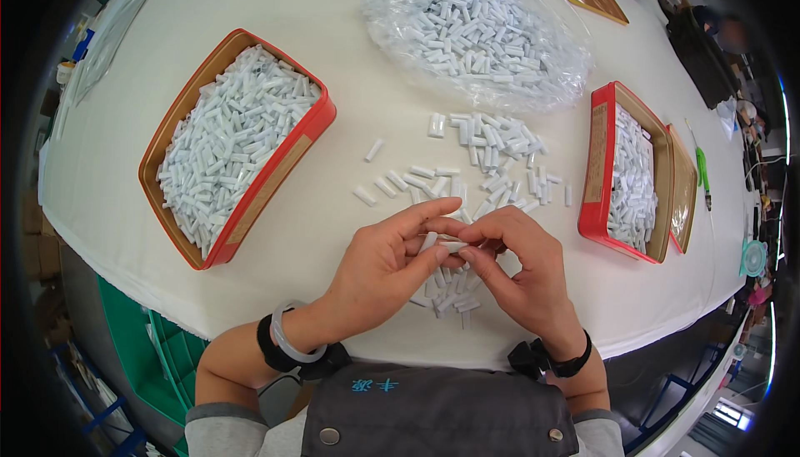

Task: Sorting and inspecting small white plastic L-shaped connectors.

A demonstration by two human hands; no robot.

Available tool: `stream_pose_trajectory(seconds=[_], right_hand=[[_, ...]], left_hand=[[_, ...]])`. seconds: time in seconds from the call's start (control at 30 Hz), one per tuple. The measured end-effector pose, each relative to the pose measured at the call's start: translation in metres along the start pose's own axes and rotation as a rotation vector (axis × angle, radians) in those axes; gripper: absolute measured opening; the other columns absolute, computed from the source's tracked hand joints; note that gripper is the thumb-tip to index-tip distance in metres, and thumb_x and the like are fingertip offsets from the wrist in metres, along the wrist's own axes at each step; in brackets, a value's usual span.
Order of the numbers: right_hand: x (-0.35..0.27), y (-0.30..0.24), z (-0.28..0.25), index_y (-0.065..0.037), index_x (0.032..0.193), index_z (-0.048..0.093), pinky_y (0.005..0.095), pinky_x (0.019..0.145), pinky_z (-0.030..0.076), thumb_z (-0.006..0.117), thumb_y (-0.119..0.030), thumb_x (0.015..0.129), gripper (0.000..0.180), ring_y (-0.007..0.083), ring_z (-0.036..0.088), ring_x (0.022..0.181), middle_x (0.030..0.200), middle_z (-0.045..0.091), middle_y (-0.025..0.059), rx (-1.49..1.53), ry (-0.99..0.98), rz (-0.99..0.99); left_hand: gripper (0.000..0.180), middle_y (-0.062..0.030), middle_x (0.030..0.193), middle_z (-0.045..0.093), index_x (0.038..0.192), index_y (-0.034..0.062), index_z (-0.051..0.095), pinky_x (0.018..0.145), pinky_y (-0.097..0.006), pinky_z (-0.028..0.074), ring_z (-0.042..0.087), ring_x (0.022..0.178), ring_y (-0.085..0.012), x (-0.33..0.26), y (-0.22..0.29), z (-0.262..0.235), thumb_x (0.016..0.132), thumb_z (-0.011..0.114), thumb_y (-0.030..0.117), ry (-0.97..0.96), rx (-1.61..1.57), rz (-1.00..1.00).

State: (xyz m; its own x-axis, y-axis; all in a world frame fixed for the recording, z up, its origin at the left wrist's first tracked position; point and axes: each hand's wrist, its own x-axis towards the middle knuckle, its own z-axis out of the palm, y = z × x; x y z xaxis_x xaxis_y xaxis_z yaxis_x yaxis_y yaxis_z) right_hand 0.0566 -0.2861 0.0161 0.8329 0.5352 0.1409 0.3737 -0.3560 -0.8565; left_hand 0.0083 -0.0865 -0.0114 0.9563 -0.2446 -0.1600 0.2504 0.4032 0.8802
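Above the near part of the table, my left hand (pixel 367 269) and my right hand (pixel 527 269) meet at the fingertips. Between them is a small white tube-like piece (pixel 452 247), pinched by the right thumb and fingers. A second white piece (pixel 429 242) sits at the left thumb and fingers. Similar loose pieces (pixel 454 294) lie beneath my hands, partly hidden by them. Beyond my fingers more white pieces (pixel 492 136) are scattered, some side by side. What else the curled fingers hold cannot be made out.
A red tin (pixel 279 186) heaped with white pieces stands at left, another red tin (pixel 596 161) at right beside a gold lid (pixel 682 190). A clear plastic bag (pixel 387 32) of pieces lies at the back. A green-handled tool (pixel 702 167) rests far right.
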Motion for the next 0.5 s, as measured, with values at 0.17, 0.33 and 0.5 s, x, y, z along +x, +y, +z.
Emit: stream_pose_trajectory(seconds=[0.17,0.33,0.5], right_hand=[[0.0,0.004,-0.011,-0.001,0.103,0.071,0.0274,0.063,0.05,0.075,0.001,0.09,0.015,0.0141,0.063,0.071,0.089,0.066,0.0065,0.002,0.061,0.038],[0.016,0.011,-0.032,-0.003,0.102,0.071,0.0274,0.061,0.049,0.072,0.001,0.09,0.012,0.0162,0.063,0.07,0.088,0.066,0.0073,-0.228,0.148,0.082],[0.036,0.022,-0.018,-0.007,0.111,0.071,0.0387,0.071,0.054,0.071,-0.002,0.091,0.021,0.0305,0.069,0.083,0.104,0.068,0.0098,-0.404,-0.069,0.009]], left_hand=[[0.045,-0.0179,0.121,0.07,0.144,-0.0056,0.052,0.095,-0.033,0.06,0.07,0.112,-0.0222,-0.001,0.02,-0.005,0.099,0.061,-0.006,-0.009,0.249,-0.062],[0.036,-0.0119,0.102,0.076,0.126,-0.0007,0.069,0.088,-0.031,0.059,0.074,0.102,-0.0202,0.002,0.031,-0.009,0.091,0.07,-0.007,0.065,0.762,0.223],[0.026,-0.0103,0.1,0.075,0.115,-0.001,0.072,0.081,-0.028,0.057,0.072,0.091,-0.017,0.008,0.025,-0.021,0.091,0.069,-0.009,0.143,0.923,0.495]])
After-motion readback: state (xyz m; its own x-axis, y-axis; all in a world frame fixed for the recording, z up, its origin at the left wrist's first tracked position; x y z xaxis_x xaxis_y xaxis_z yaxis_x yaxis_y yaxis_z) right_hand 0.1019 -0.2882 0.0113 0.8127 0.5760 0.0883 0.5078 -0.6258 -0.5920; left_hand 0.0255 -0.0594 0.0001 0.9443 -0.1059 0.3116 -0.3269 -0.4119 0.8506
